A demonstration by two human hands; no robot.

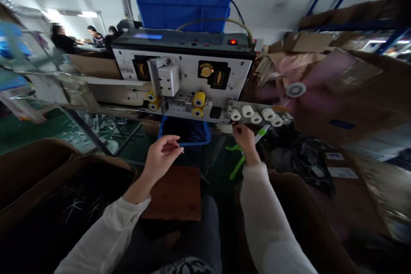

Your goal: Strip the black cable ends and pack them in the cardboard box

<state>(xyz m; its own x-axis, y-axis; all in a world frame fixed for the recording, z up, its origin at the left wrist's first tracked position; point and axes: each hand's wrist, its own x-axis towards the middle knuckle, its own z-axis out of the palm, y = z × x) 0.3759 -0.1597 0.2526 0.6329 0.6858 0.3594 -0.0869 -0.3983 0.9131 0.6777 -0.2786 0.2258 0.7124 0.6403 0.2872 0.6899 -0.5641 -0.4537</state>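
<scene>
A white machine [189, 79] with yellow rollers [199, 99] stands in front of me. My left hand [162, 154] is raised before a blue bin [208, 137], its thumb and fingers curled toward each other; something tiny shows at the thumb tip, too small to name. Near the machine's lower right corner is my right hand [244, 138], its fingers closed together just below a row of white rollers [256, 117]. Whatever it may hold is hidden. Behind that hand, a bright green piece [237, 168] shows.
Brown open boxes flank me, the left one [73, 167] holding dark material. A reddish-brown board [180, 192] lies low before me. Cardboard boxes [308, 43] are piled at right. A large blue crate [183, 10] sits behind the machine. People [96, 37] sit far back left.
</scene>
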